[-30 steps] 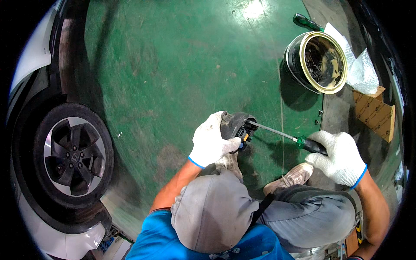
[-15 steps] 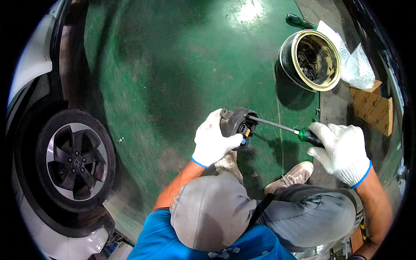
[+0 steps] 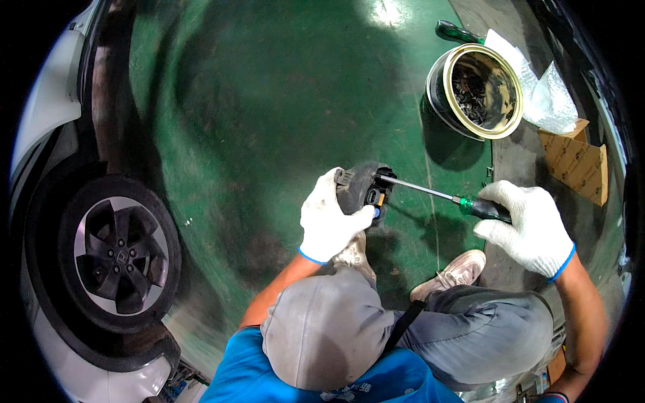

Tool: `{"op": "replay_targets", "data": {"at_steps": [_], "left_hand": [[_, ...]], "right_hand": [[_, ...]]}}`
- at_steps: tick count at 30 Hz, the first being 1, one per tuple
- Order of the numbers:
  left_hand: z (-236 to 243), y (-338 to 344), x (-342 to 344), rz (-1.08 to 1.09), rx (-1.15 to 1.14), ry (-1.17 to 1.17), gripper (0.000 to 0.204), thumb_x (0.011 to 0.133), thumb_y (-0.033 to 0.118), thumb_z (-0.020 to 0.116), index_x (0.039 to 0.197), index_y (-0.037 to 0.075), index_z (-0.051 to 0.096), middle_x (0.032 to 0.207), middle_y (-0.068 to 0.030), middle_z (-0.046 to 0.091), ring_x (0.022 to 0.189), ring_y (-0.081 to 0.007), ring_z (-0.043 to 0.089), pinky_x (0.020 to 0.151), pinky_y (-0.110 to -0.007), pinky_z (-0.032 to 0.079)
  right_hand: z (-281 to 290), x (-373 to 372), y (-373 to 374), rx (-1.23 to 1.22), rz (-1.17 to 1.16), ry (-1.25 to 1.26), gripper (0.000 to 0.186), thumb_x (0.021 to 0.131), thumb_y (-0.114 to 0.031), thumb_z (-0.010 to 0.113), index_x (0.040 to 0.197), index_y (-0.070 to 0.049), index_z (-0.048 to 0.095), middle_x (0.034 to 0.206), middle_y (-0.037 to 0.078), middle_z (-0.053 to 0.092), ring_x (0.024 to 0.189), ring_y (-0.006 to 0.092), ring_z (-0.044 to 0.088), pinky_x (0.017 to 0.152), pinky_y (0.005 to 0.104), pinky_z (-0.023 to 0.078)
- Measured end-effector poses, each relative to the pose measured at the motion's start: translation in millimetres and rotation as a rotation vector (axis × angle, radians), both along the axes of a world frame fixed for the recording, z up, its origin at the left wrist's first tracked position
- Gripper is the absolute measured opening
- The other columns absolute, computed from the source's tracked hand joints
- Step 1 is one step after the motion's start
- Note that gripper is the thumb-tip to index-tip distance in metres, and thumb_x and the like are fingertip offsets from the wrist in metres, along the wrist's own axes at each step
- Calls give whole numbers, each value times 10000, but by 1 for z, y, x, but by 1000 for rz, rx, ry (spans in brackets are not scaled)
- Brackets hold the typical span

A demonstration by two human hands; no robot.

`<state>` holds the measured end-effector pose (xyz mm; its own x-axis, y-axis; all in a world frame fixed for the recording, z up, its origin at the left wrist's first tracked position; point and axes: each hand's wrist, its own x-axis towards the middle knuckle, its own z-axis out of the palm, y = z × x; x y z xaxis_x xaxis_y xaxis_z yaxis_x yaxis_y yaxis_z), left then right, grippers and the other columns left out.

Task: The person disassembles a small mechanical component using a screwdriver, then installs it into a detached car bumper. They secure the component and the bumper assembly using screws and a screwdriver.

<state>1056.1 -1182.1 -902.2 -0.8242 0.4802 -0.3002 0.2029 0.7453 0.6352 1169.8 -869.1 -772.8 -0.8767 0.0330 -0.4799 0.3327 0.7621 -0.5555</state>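
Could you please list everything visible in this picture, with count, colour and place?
Dark plastic car part with an orange clip: one, black, held above the floor at centre.
Long screwdriver with a green and black handle: one, tip at the part.
Round metal can with a gold rim: one, upper right, holding dark scraps.
Brown cardboard pieces: right edge.
Clear plastic wrap: beside the can.
Car wheel with a black tyre: one, left.
Green painted floor: throughout.
Left hand: white glove, grips the part.
Right hand: white glove, holds the screwdriver.
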Motion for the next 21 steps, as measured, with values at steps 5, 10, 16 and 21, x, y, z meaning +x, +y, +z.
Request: {"op": "replay_targets", "data": {"at_steps": [5, 10, 16, 21], "left_hand": [[1, 2, -7, -1, -30, -25, 911, 648, 443, 879, 1349, -44, 561, 1210, -218, 675, 1087, -379, 680, 962, -450, 544], [-6, -3, 0, -84, -94, -52, 947, 654, 478, 856, 1375, -48, 540, 1255, -232, 654, 1129, -404, 657, 989, -468, 527], [-4, -3, 11, -42, -123, -82, 918, 679, 453, 845, 1381, -49, 531, 1262, -229, 641, 1169, -390, 643, 1014, -449, 513], [-9, 4, 6, 67, -30, 29, 868, 678, 386, 864, 1372, -22, 540, 1236, -213, 660, 1129, -364, 670, 990, -427, 535]], "right_hand": [[-1, 4, -11, 616, 408, 227, 432, 839, -351, 755, 1188, -135, 622, 788, 41, 569, 706, 239, 623, 602, 411, 473], [-4, 8, -6, 405, 349, 91, 390, 821, -353, 777, 1093, -119, 626, 771, 74, 616, 678, 285, 654, 584, 435, 474], [-9, 7, -7, 233, 244, -35, 347, 816, -340, 789, 1016, -109, 624, 754, 107, 653, 653, 328, 665, 574, 458, 481], [-8, 5, -4, 300, 212, 106, 307, 812, -325, 787, 987, -129, 627, 745, 82, 637, 691, 302, 672, 605, 440, 489]]}}
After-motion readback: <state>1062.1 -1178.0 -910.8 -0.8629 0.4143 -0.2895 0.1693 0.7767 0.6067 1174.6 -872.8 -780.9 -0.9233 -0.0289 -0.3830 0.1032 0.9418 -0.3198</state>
